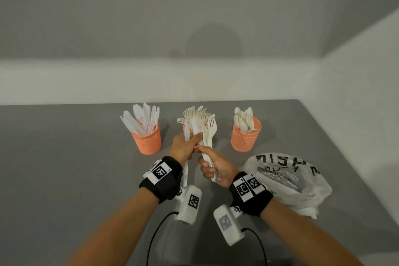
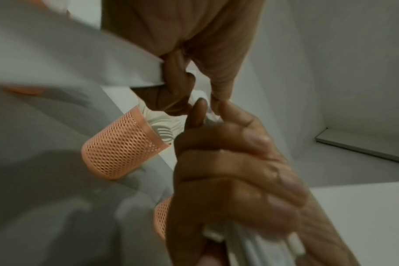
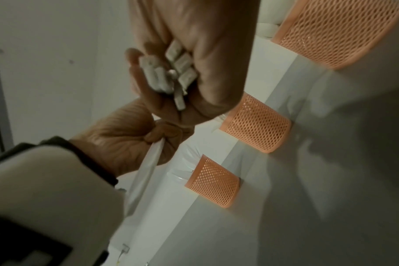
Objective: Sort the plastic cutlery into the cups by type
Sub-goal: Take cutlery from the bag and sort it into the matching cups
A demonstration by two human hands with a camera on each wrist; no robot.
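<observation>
Three orange mesh cups stand in a row on the grey table: the knife cup on the left, the fork cup mostly hidden behind my hands, and the spoon cup on the right. My right hand grips a bundle of white cutlery upright by its handles, forks showing at the top. My left hand holds a single white knife in its palm, while its thumb and fingertips pinch a piece at the bundle's left side. Both hands hover just in front of the fork cup.
A crumpled white plastic bag with black lettering lies on the table right of my right wrist. White walls close in behind the cups and along the table's right edge. Wrist camera cables trail below my forearms.
</observation>
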